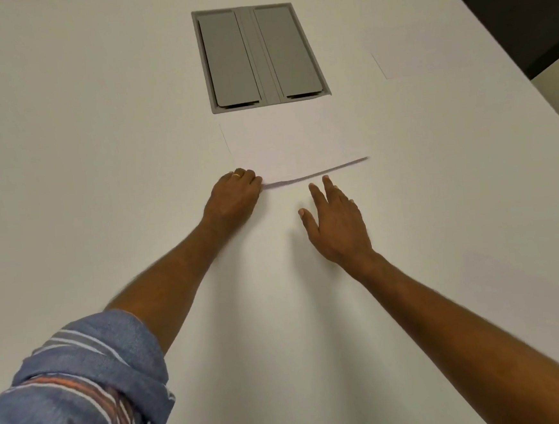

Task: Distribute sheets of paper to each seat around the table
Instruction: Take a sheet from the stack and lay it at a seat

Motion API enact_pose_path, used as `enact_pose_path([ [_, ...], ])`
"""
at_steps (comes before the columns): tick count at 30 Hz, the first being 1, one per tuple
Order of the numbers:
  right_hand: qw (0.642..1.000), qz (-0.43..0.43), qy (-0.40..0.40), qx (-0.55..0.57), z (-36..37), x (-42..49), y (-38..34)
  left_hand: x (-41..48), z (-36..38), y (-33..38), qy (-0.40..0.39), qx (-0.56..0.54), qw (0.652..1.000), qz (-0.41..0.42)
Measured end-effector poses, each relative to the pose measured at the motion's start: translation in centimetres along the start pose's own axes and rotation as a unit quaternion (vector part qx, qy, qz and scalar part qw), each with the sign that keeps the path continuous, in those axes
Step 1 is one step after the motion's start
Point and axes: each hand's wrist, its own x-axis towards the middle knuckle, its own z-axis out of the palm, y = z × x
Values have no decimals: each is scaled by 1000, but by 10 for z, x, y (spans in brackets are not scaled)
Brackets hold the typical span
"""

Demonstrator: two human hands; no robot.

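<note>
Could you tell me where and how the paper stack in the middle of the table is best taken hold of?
By its near edge, from the person's own side. The paper stack lies flat, but that edge is lifted where the left hand pinches its near-left corner. The open right hand could probably slip fingers under there.

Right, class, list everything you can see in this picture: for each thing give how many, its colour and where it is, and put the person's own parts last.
Table: one, white, fills most of the view.
Cable hatch: one, grey with two flaps, set into the table's middle, far side.
Stack of paper: one, white, just this side of the hatch, near edge lifted.
Single sheet: one, white, faint, near the table's right edge.
Dark chair: one, partly seen at top right.
Ring: one, gold, on a left finger.
Sleeve: one, blue with stripes, rolled up, lower left.
Left hand: pinching the stack's near left corner.
Right hand: open, just short of the stack's lifted edge.
</note>
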Motion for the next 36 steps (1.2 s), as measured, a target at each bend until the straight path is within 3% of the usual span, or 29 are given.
enact_pose_path([
  [3, 995, 12, 33, 91, 0, 0, -2, 7, -10, -5, 23, -11, 1000, -11],
  [5, 973, 44, 96, 207, -5, 5, -7, 14, -22, -7, 64, -47, 996, -48],
  [8, 883, 156, 137, 421, -20, 24, -16, 23, -43, -6, 139, -95, 983, -75],
  [12, 713, 269, 20, 647, -37, 54, -29, 23, -68, 4, 174, -123, 976, -45],
  [14, 672, 281, -16, 685, -38, 63, -39, 17, -73, 11, 181, -128, 975, -24],
  [17, 639, 296, -22, 709, -33, 72, -52, 2, -72, 25, 188, -137, 972, 6],
  [21, 664, 324, 29, 674, -20, 71, -61, -24, -62, 37, 138, -191, 971, 33],
  [23, 676, 331, 43, 657, -15, 67, -62, -34, -56, 33, 100, -253, 962, -9],
  [26, 706, 323, 54, 628, -13, 61, -61, -35, -47, 19, 80, -407, 891, -185],
  [29, 724, 300, 47, 620, -17, 55, -61, -27, -39, -6, 32, -446, 821, -355],
  [32, 720, 264, 33, 641, -26, 50, -63, -30, -33, -25, 23, -464, 787, -406],
  [36, 715, 194, 4, 672, -46, 42, -70, -40, -32, -38, -5, -550, 708, -443],
])
